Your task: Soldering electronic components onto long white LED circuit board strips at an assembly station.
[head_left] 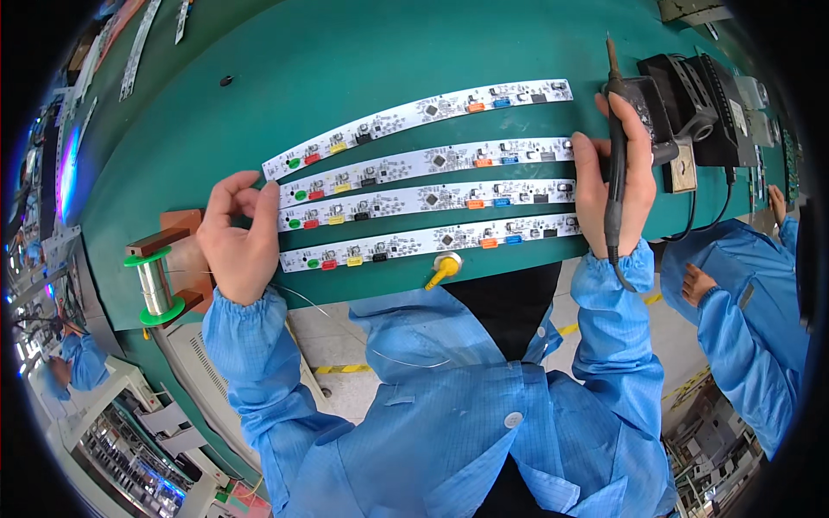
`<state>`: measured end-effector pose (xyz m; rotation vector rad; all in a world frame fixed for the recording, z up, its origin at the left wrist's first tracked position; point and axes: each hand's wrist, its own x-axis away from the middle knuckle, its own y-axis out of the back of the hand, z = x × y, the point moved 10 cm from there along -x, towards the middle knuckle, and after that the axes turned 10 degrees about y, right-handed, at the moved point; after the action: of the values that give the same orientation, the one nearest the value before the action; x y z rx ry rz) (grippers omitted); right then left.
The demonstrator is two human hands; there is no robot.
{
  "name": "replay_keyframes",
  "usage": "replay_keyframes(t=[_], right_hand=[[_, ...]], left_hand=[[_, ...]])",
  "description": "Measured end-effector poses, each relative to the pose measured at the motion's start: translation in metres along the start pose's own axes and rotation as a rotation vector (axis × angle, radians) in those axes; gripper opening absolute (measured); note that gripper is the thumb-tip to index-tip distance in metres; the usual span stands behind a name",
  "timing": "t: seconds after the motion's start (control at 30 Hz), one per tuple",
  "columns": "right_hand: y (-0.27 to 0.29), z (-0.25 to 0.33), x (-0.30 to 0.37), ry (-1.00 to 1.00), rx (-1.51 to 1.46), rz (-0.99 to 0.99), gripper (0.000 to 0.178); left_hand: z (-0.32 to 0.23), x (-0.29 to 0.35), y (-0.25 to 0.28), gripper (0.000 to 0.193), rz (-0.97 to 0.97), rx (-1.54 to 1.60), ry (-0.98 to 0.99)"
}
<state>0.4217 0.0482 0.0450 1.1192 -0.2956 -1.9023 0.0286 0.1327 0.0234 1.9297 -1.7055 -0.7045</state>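
here the circuit strips (423,200) lie between the hands, left (237,237) and right (615,177).

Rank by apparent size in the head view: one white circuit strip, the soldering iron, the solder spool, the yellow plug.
1. White circuit strip, longest.
2. Soldering iron in the right hand.
3. Solder spool, near the left hand.
4. Yellow plug, smallest.

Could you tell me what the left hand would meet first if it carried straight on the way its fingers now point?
Probably the left ends of the white circuit board strips: the left hand points its pinched fingertips toward them, nearly touching already.
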Motion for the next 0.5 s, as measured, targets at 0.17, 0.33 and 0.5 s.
replay_keyframes(t=[0.17,0.33,0.5], right_hand=[[0.032,0.000,0.023,0.030,-0.089,-0.109,0.055],[0.056,0.001,0.061,0.058,-0.276,-0.174,0.054],[0.059,-0.003,0.080,0.030,-0.291,-0.143,0.057]], left_hand=[[-0.077,0.068,0.020,0.016,0.020,-0.119,-0.345],[-0.085,0.178,-0.066,0.035,0.739,-0.254,-0.643],[-0.042,0.226,-0.099,0.029,1.098,-0.592,-0.700]])
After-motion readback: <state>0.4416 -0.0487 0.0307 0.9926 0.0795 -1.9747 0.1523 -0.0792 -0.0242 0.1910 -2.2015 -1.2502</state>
